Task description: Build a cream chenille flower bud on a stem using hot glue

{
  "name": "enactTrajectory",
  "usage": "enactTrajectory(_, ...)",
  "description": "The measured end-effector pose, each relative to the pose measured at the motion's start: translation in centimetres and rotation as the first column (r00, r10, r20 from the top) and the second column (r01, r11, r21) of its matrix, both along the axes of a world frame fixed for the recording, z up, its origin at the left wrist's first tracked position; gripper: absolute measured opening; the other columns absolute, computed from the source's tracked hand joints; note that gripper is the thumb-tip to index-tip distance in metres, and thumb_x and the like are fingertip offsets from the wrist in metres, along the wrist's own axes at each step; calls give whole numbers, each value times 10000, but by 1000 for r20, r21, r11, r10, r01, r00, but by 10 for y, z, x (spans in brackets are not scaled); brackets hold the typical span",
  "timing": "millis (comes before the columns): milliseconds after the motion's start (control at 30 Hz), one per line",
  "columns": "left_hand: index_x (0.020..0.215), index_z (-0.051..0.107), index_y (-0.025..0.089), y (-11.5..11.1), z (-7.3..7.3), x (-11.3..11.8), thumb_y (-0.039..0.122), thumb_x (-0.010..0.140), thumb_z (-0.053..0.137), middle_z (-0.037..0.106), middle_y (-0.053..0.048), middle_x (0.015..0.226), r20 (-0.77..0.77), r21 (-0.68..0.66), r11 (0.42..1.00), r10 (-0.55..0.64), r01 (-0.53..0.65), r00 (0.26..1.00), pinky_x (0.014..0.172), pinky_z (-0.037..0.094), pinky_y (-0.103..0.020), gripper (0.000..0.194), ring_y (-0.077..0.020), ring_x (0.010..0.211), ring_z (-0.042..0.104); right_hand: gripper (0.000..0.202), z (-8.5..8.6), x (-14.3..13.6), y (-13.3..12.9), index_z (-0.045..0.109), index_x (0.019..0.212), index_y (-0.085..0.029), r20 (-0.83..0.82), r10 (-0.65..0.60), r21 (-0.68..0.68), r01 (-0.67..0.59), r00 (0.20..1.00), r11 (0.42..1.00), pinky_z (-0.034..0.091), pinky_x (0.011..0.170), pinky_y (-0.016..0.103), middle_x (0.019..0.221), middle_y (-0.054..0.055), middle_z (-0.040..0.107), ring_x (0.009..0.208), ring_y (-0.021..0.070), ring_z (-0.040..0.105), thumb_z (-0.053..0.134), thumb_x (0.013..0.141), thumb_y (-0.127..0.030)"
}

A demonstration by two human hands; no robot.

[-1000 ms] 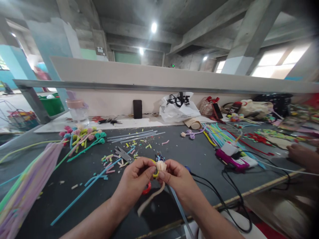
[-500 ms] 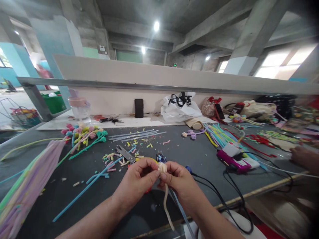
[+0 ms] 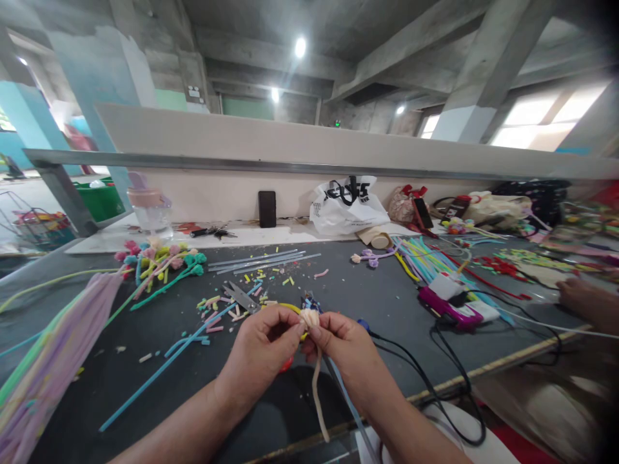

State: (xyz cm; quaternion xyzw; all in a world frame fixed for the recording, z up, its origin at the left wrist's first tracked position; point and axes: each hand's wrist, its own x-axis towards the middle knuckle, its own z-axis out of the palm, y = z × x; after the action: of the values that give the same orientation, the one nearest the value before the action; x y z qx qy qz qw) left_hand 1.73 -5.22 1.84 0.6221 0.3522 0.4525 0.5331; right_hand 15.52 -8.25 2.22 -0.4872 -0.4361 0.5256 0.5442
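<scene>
Between my two hands is a small cream flower-like piece [image 3: 309, 317], its pale stem [image 3: 317, 399] hanging down toward the table's front edge. My left hand [image 3: 268, 345] pinches it from the left with thumb and forefinger. From the right, my right hand [image 3: 345, 351] grips its other side, thumb in front. A thin blue-grey rod [image 3: 349, 406] runs down beside the right hand. Behind the fingers, a yellow curve and a dark blue object are partly hidden. Scissors [image 3: 240, 297] lie open just beyond my left hand.
Scraps and a blue stick [image 3: 159, 380] lie left on the dark table [image 3: 367, 283]. Coloured stems [image 3: 72, 341] are bundled at far left. A magenta device [image 3: 449, 309] with black cables sits right; another person's hand [image 3: 587, 303] is at far right.
The view has shifted slightly. The cream piece, still between both hands, is turned a little, and its stem hangs slightly further left.
</scene>
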Motion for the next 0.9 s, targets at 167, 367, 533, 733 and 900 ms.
enactTrajectory(167,688,571,141,0,-1,-2,288,769,593,600,-2,634,-18,11,999,-50,50,999,493,413,-190,169,-86,515,524,346,0,-2,-2,606,598,-140,-16,-35,-13,35,999,999,409,518,227,518,-8,617,483,100,523,748,600,-456)
enactTrajectory(367,681,590,160,-3,-1,-6,204,802,553,623,-17,683,-105,257,965,-29,55,994,636,457,-229,134,-122,641,584,351,2,-5,-7,586,584,-150,-63,-33,-6,32,997,999,418,533,232,506,-4,609,499,108,524,744,600,-463)
enactTrajectory(533,692,603,176,-2,-1,-8,161,799,547,637,-10,683,-117,435,900,18,35,993,658,449,-221,121,-115,653,582,366,4,-6,-7,585,583,-148,-34,-24,1,24,999,1000,402,533,231,518,-5,596,493,103,505,727,604,-486)
enactTrajectory(733,696,588,173,-2,2,-3,227,733,609,603,-24,705,-41,294,955,48,-34,998,587,446,-222,69,-116,614,561,362,4,2,-4,615,566,-162,251,-54,35,47,967,998,403,540,245,546,18,593,535,138,510,683,627,-512)
enactTrajectory(900,656,538,176,2,7,2,254,681,622,528,31,513,170,-52,999,-3,12,985,463,407,-202,117,-90,455,516,414,-7,11,5,637,556,-203,523,-58,29,50,850,998,383,438,236,517,33,615,469,152,507,597,643,-606)
